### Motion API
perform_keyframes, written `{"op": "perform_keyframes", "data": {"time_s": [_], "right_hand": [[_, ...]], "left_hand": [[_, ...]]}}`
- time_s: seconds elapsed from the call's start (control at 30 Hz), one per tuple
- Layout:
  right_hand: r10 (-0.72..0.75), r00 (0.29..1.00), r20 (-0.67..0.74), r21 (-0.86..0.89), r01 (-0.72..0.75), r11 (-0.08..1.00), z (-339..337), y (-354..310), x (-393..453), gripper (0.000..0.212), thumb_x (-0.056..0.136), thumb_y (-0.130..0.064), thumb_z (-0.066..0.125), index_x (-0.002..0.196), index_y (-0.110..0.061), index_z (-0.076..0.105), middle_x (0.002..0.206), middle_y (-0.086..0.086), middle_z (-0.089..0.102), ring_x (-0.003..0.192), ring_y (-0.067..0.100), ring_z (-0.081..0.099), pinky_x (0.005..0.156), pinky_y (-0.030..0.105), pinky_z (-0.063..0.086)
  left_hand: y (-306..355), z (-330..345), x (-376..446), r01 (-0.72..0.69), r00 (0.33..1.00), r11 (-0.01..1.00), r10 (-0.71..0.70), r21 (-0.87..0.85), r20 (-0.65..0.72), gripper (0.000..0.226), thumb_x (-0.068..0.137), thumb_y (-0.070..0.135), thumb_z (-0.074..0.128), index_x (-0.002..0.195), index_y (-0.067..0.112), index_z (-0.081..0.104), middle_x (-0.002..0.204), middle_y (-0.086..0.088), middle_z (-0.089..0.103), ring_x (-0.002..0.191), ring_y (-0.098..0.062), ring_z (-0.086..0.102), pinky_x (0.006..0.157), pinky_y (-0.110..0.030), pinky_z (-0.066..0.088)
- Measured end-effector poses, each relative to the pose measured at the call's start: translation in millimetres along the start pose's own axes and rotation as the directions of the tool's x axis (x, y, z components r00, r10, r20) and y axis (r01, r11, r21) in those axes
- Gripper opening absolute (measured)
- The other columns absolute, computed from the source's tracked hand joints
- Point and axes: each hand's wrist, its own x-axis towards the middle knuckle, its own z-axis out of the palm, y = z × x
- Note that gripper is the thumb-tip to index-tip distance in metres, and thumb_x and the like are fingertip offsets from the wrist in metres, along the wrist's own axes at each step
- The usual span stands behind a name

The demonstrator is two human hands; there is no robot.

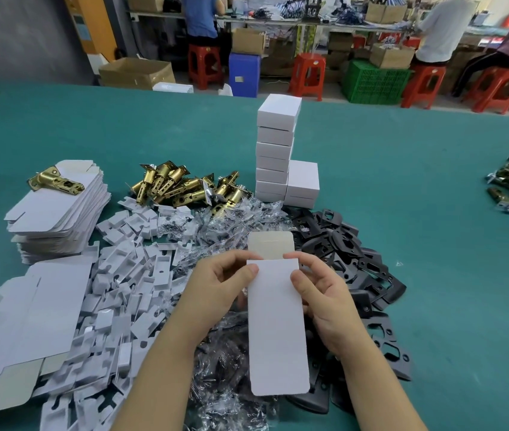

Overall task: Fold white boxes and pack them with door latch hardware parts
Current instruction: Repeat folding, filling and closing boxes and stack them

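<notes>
low at the centre of the head view, the left hand (pixel 222 284) and the right hand (pixel 318 293) both pinch a flat white cardboard box blank (pixel 276 328), thumbs pressed on its upper face near the top edge and fingers curled behind it, so it is held up over the clutter, not lying on the green felt-covered table (pixel 433 197). the blank looks unopened, with its greyish inner tuck flap (pixel 270 245) standing up past the thumbs, so the step in hand appears to be the start of folding one box; the next move probably calls for squeezing the side creases to pop the sleeve into a tube, then tucking an end shut before any part goes in. under the wrists lie clear plastic screw bags (pixel 231 362), to the right black metal strike plates (pixel 368 269), to the left white moulded plastic inserts (pixel 129 290). farther off sit the brass latch bolts (pixel 181 185), a stack of flat white blanks (pixel 60 213) and a tower of finished white boxes (pixel 275 150).
</notes>
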Motion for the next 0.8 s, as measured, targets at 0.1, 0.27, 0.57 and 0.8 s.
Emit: {"op": "perform_keyframes", "data": {"time_s": [0.1, 0.27, 0.57, 0.8], "right_hand": [[-0.001, 0.999, -0.040, 0.018, 0.001, 1.000, -0.9, 2.1, 1.2, 0.021, 0.088, -0.032, 0.070, 0.107, -0.026, 0.077, 0.098, 0.002, 0.074, 0.081, 0.015, 0.070, 0.056, 0.024, 0.056], [-0.003, 0.998, -0.070, 0.072, 0.008, 0.997, -2.9, 2.6, 3.3, 0.024, 0.083, -0.033, 0.076, 0.101, -0.019, 0.080, 0.095, 0.005, 0.076, 0.076, 0.017, 0.073, 0.057, 0.025, 0.057], [0.006, 0.998, -0.058, 0.092, 0.000, 0.996, -2.3, 2.5, 3.4, 0.010, 0.087, -0.024, 0.079, 0.096, -0.019, 0.081, 0.087, 0.004, 0.074, 0.068, 0.015, 0.070, 0.052, 0.023, 0.056], [-0.017, 0.998, -0.054, 0.082, 0.022, 0.996, -4.2, 3.8, 5.1, 0.019, 0.086, -0.027, 0.073, 0.098, -0.015, 0.081, 0.106, 0.009, 0.076, 0.082, 0.021, 0.073, 0.058, 0.027, 0.059]], "left_hand": [[0.0, -0.2, 0.4, -0.001, 1.000, 0.999, 0.001, 0.035, -0.006, 0.015, 0.098, 0.020, 0.067, 0.096, 0.029, 0.079, 0.079, -0.015, 0.071, 0.055, -0.020, 0.058, 0.053, -0.027, 0.051], [3.5, -0.2, -1.3, -0.015, 1.000, 0.999, 0.015, 0.032, 0.010, 0.013, 0.092, 0.033, 0.068, 0.097, 0.030, 0.080, 0.080, -0.008, 0.073, 0.058, -0.021, 0.060, 0.052, -0.028, 0.052], [0.7, -2.6, 0.2, -0.023, 1.000, 0.998, 0.023, 0.053, 0.005, 0.026, 0.085, 0.045, 0.069, 0.095, 0.023, 0.079, 0.076, -0.018, 0.065, 0.060, -0.023, 0.050, 0.056, -0.033, 0.043], [0.7, -2.5, -0.3, -0.032, 0.999, 0.996, 0.033, 0.078, -0.021, 0.027, 0.083, 0.048, 0.070, 0.096, 0.027, 0.080, 0.091, -0.008, 0.074, 0.073, -0.031, 0.058, 0.064, -0.041, 0.048]]}}
